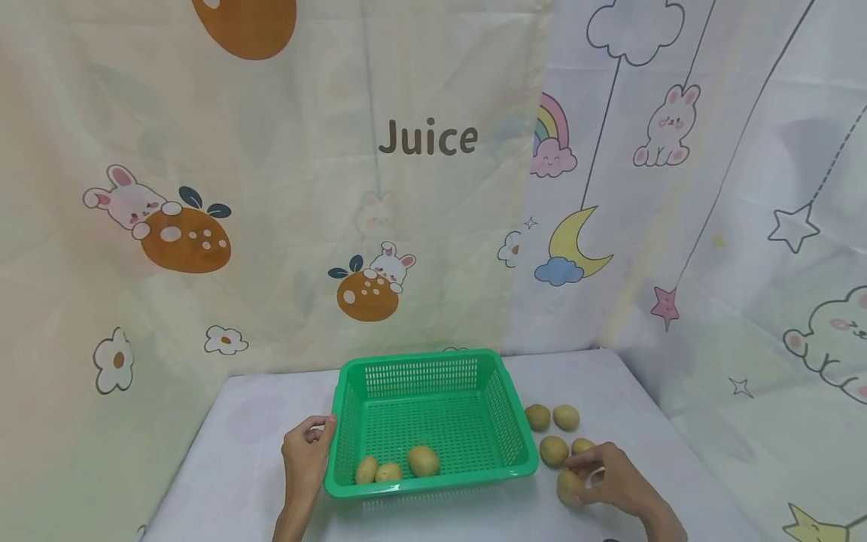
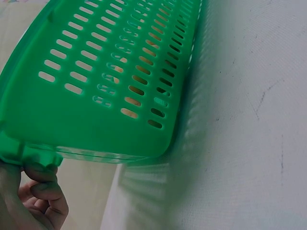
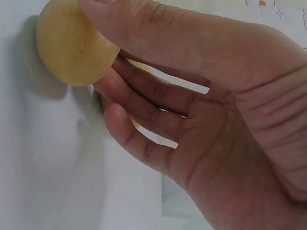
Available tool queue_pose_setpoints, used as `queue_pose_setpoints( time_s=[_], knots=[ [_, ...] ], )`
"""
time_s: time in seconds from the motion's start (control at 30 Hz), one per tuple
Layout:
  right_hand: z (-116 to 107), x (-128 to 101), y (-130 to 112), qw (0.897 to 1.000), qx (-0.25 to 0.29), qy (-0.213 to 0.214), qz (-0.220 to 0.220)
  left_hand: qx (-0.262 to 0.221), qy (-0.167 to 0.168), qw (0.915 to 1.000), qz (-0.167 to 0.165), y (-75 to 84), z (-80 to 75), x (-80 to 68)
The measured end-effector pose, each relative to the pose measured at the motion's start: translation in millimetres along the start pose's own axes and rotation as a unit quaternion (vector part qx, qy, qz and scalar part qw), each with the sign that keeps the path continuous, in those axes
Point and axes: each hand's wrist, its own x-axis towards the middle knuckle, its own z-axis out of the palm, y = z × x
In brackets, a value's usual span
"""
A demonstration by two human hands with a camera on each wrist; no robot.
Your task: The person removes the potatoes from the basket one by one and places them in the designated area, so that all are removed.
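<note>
left hand (image 1: 306, 453) grips basket (image 1: 433, 485) | right hand (image 1: 612, 479) pinches potato (image 1: 569, 489) | three potatoes (image 1: 423, 461) inside

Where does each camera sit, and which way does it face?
Head: on the head, facing forward and down at the green basket and potatoes; left hand and right hand show.
Left wrist: on that wrist, facing the basket's slotted side; left hand shows.
Right wrist: on that wrist, facing the right hand pinching a potato.
Head and left wrist share the basket.

Worktop (image 1: 237, 467), white. Cream curtain (image 1: 284, 226) behind the worktop, with "Juice" lettering (image 1: 429, 138), rabbit-and-fruit prints (image 1: 368, 295). White curtain (image 1: 731, 173) right of the worktop, with star prints (image 1: 794, 228).
</note>
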Motion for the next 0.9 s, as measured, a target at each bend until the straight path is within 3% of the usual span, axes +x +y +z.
queue_pose_setpoints(
  time_s=[0.27, 0.9],
  knots=[
    [-2, 0, -2, 0.999, -0.012, 0.003, 0.034, -0.002, 0.001, 1.0000, -0.001, -1.0, -0.5, -0.1],
    [-11, -4, -28, 0.997, -0.047, 0.051, -0.017, 0.003, -0.001, 1.0000, -0.004, 0.8, 0.5, -0.4]
  ],
)
